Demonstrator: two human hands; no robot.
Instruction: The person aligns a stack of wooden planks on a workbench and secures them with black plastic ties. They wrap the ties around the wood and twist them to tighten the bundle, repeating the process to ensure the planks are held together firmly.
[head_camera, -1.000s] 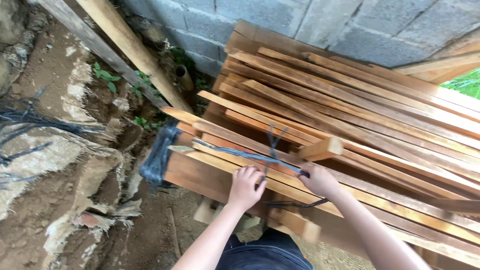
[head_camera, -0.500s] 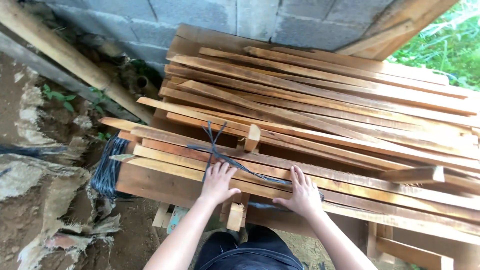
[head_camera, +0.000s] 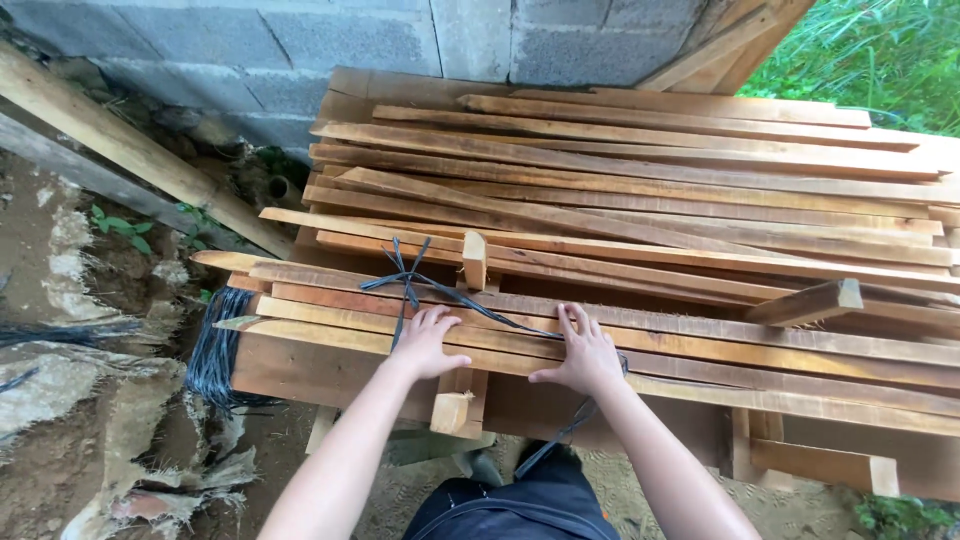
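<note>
Since the earlier frames, both hands have slid a little apart along the near edge of the wood stack, and the view has swung right so more green foliage shows at the top right corner. From the left: bare earth and torn pale sacking lie on the ground, with a long timber beam leaning against the grey block wall. A bundle of black strapping hangs down beside the near left corner of the stack. The stack of rough wooden slats fills the middle and right, the boards running left to right, resting on a wooden frame. The left hand lies palm down with fingers spread open on the slats at the near edge, gripping nothing. Just beyond its fingertips a black strap crosses the boards, its loose ends fanned out; it runs on to the right toward the other hand. A short wooden block stands upright just past the strap, and another short block sticks out below the near edge between the two forearms. The right hand also rests flat and open on the near slats, fingers pointing away, holding nothing; the strap passes under or beside it, which of the two cannot be told. Farther right, a loose short batten lies at an angle across the boards.
</note>
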